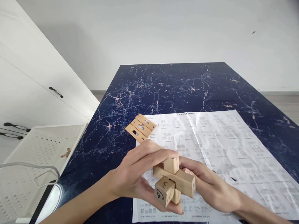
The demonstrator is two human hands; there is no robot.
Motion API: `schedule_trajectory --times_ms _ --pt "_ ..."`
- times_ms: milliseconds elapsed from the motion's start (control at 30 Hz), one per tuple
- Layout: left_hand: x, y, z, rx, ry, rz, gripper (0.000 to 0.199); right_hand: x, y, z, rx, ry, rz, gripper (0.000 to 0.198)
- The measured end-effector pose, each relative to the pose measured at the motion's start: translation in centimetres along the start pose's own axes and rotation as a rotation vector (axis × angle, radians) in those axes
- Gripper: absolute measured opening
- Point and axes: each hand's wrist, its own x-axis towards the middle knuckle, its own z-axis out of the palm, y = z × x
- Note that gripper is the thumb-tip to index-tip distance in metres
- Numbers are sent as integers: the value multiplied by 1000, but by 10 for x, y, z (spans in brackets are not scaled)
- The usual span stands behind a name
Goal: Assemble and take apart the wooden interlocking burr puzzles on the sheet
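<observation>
Between my two hands is a wooden burr puzzle (pixel 184 181), made of interlocking square bars. Handwritten black marks show on the end of one bar that faces me. My left hand (pixel 142 171) grips the puzzle from the left, its fingers over the top bar and its thumb underneath. From the right, my right hand (pixel 207 183) holds the far side of it, with the fingertips partly hidden behind the bars. Beyond my left hand lie flat wooden pieces (pixel 141 127) with cut-outs and handwritten numbers, side by side on the sheet's corner.
A creased printed sheet (pixel 217 140) with rows of small diagrams spreads over the dark blue marbled table (pixel 158 84). At the left stands a white perforated rack (pixel 46 143) with a small wooden cross-shaped piece (pixel 66 153) on it. White cabinets (pixel 35 77) with black handles are beside it.
</observation>
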Motion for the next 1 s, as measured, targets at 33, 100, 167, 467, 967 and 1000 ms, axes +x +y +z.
schedule_trajectory --times_ms 33,100,167,467,967,1000 --pt "0 0 0 -3 -8 3 87 0 0 0 3 -2 11 49" --pt "0 0 0 -16 -19 6 88 -1 1 -1 10 -8 31 54" --pt "0 -1 0 -25 -23 3 90 -1 1 -1 7 -9 43 57" --pt "0 -1 0 -7 -22 -7 87 1 0 0 -37 16 26 52" --pt "-2 0 5 -166 -64 -585 97 0 19 -8 -661 550 -178 30" --pt "-1 2 6 -159 -70 -611 90 0 21 -8 -697 550 -186 29"
